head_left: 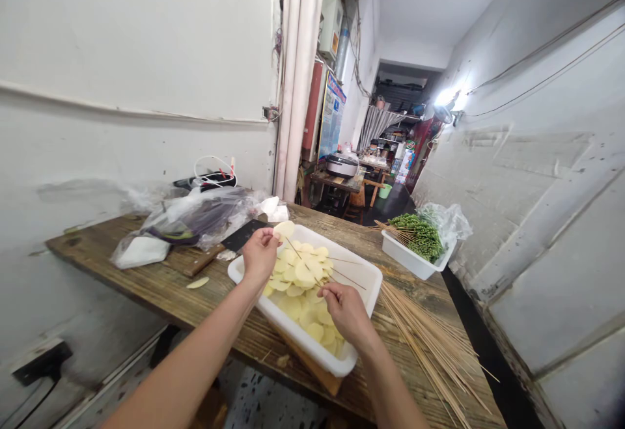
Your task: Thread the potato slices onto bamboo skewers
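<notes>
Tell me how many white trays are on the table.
2. One white plastic tray, full of potato slices, lies under the left hand and right hand; the other stands farther along the wooden table, holding green sprigs and skewers. Plastic bags could hide another.

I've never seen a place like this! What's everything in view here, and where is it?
Shallow rectangular plastic tray: one, white, on the table.
Thin round potato slices: many, pale yellow, mostly in the tray.
Thin bamboo skewers: many, tan, loose on the table's right.
Small rectangular plastic tub: one, white, far right.
Green peppercorn sprigs: many, green, in the tub.
Weathered wooden table: one, brown, under everything.
Black-bladed cleaver: one, black and brown, behind the tray.
Crumpled plastic bags: several, clear, by the wall.
Rice cooker: one, silver, down the corridor.
Left hand: one, pinching a slice above the tray.
Right hand: one, pinching a skewer above the tray.
</notes>
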A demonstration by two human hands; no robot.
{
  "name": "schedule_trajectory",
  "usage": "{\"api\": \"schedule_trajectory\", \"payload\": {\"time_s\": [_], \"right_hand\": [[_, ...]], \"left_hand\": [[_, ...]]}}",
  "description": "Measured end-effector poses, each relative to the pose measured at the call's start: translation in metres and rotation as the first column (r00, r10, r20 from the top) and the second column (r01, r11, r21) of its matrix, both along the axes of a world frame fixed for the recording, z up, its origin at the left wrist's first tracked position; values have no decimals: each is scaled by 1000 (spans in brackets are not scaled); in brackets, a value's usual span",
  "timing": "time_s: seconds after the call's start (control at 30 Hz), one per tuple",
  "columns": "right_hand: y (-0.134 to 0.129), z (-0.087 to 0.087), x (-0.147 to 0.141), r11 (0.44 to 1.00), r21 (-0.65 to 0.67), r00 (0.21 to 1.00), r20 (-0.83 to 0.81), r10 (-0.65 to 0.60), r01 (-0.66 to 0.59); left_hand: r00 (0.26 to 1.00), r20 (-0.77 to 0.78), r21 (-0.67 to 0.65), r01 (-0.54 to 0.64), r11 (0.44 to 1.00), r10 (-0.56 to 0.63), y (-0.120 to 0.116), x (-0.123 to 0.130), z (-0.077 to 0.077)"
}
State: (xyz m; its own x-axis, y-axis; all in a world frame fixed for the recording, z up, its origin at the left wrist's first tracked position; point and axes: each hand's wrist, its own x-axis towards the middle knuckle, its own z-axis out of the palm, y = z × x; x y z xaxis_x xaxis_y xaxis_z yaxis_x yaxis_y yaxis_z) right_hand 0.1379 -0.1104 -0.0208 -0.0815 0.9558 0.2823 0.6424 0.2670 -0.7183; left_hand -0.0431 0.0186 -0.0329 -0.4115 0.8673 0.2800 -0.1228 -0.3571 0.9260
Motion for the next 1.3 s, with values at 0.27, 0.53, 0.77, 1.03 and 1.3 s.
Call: {"api": "schedule_trajectory", "payload": {"time_s": [0.27,0.53,0.77,1.03,1.3], "right_hand": [[4,-4,2,992,-116,981,-193,33,-57],[4,-5,1,998,-61,987,-158,-4,-5],[-3,0,-1,996,83,1000,0,-26,26],[-1,-4,5,997,-9,975,-208,79,-82],[2,0,8,949,-239,927,-359,111,-206]], "left_hand": [[990,127,-46,61,997,-55,-2,2,6],[984,120,-33,138,990,-133,-4,6,6],[991,69,-56,121,991,-117,-9,8,10],[797,557,-163,381,910,-234,-7,-2,19],[726,646,-188,451,872,-236,-1,-13,11]]}}
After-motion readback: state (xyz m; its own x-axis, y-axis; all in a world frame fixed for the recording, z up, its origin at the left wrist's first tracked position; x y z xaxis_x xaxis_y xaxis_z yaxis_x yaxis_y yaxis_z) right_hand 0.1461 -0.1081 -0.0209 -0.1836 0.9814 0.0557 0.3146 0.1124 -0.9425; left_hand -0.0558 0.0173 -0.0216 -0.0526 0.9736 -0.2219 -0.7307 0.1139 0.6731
